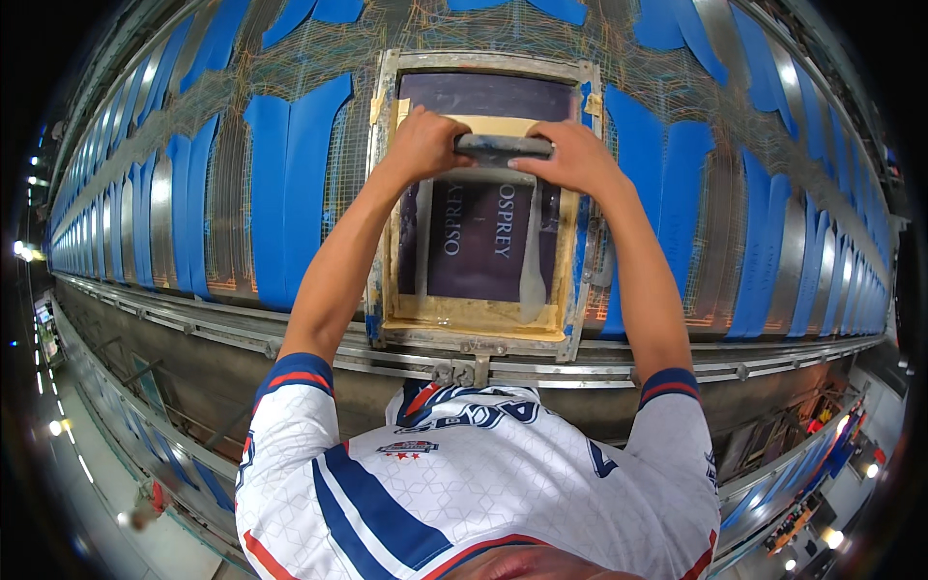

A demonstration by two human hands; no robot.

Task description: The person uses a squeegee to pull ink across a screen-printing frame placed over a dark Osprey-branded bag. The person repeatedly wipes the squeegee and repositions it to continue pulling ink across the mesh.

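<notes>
A screen printing frame [384, 208] with a worn metal rim lies on the long table in front of me. Tan tape borders its dark purple mesh [478, 266], which carries pale lettering. Across the upper part of the mesh sits a grey squeegee [503, 147], held crosswise. My left hand [423, 143] is closed round its left end, and my right hand [570, 157] grips the right end, thumb on the near side. Whitish ink streaks [533, 266] run down the mesh on both sides of the lettering. The squeegee's lower edge is partly hidden.
Blue fabric pieces [286, 193] lie in rows on the table to both sides, among tangled coloured lines [358, 145]. A metal rail [242, 331] runs along the near edge, with a clamp [454, 372] below the frame. Further tables stand behind me.
</notes>
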